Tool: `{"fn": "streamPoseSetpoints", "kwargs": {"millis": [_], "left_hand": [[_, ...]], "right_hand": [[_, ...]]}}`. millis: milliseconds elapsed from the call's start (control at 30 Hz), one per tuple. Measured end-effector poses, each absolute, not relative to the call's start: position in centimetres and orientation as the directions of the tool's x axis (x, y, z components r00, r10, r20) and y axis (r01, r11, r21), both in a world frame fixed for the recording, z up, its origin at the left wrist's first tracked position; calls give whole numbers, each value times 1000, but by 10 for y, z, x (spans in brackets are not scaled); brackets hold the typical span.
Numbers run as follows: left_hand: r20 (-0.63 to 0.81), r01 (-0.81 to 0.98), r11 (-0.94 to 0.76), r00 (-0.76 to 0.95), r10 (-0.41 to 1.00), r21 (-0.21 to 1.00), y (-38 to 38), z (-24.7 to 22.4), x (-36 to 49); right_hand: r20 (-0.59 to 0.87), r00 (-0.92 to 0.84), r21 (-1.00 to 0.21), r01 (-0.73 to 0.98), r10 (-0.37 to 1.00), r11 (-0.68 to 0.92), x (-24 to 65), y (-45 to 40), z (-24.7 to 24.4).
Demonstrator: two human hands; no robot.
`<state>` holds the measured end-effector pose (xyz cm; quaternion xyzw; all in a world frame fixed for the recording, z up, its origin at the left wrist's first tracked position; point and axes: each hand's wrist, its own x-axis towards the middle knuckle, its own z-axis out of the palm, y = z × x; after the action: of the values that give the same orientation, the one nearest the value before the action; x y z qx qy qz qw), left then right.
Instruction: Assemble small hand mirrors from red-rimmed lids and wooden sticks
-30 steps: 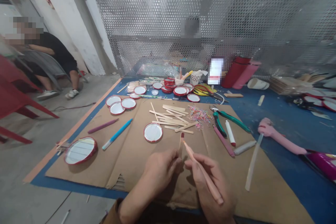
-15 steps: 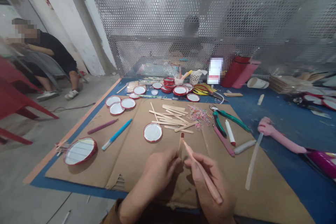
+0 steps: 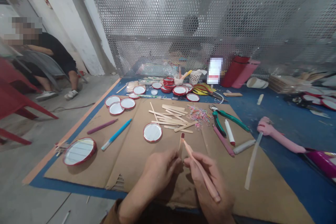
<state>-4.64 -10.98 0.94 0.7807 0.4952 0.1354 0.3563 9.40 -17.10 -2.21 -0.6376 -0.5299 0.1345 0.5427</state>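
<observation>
My left hand pinches a thin wooden craft stick upright; its top end is coloured dark red. Held like a pencil in my right hand is a light pink marker, its tip touching the stick just below the red end. Beyond both hands lie a loose pile of craft sticks and a white round lid with a red rim. A tangle of small coloured rubber bands sits beside the pile. All of this rests on a cardboard sheet.
Green-handled pliers, a white marker and a pink glue gun with a glue stick are on the right. On the left are a blue marker, a purple marker and a larger lid. Someone sits at far left.
Both hands stay almost in place. The marker tip remains against the stick, and the stick's dark red end faces the camera slightly more.
</observation>
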Motion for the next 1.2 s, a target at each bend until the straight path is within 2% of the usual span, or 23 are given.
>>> {"fn": "streamPoseSetpoints", "kwargs": {"millis": [267, 433, 533, 733, 933, 1200], "left_hand": [[-108, 665, -283, 482, 870, 692, -109, 6, -46], [-113, 680, -280, 472, 874, 678, -110, 8, -46], [-141, 686, -264, 474, 869, 678, -110, 12, -45], [-160, 690, -255, 476, 865, 677, -109, 17, -45], [-140, 689, -270, 477, 868, 672, -109, 13, -45], [-111, 679, -283, 474, 873, 678, -110, 10, -46]], "right_hand": [[490, 381, -786, 581, 784, 209, 93, -170, -15], [479, 354, -784, 585, 803, 210, 93, -171, -12], [490, 405, -785, 591, 772, 188, 93, -172, -13], [389, 499, -851, 517, 774, 94, 88, -175, -9], [393, 423, -840, 526, 817, 132, 90, -174, -9], [419, 416, -829, 537, 807, 154, 91, -172, -11]]}}
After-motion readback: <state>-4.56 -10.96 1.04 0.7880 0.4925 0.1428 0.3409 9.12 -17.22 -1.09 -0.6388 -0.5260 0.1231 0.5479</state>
